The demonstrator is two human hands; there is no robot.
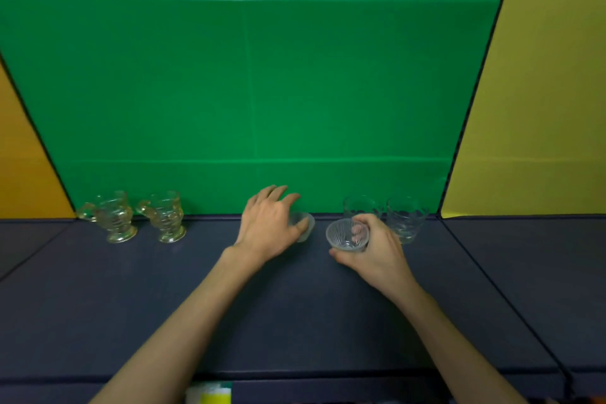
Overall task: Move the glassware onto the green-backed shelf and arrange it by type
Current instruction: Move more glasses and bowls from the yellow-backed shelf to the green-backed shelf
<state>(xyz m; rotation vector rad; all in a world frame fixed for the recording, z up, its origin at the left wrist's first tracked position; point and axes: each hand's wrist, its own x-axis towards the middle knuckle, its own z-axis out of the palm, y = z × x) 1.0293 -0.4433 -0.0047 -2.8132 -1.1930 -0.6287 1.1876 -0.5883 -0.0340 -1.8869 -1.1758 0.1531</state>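
**Two small glasses in hand on the shelf**

The glassware is light, rigid, smooth and breakable, so I judge a wrap around the wall, below the rim, to be the safe hold; a pinch on the rim could slip.

The right hand (373, 248) does just that: fingers and thumb curl round a ribbed glass (348, 234), mouth tilted toward the camera, at about 5 o'clock from the centre of the view. Whether its base touches the shelf (131, 305) I cannot tell. The left hand (269, 226) lies palm-down over a frosted glass (303, 226) at 6 o'clock, thumb against its near side, fingers draped over the far side; it appears to be gripping it, the glass upright on the shelf.

Both forearms reach forward from the bottom edge, wrists roughly level, the two hands near each other.

Against the green back (262, 75), two tumblers (387, 213) stand side by side just behind the right hand at 4 o'clock. Two handled mugs (141, 216) stand together at 8 o'clock, well apart from the hands.
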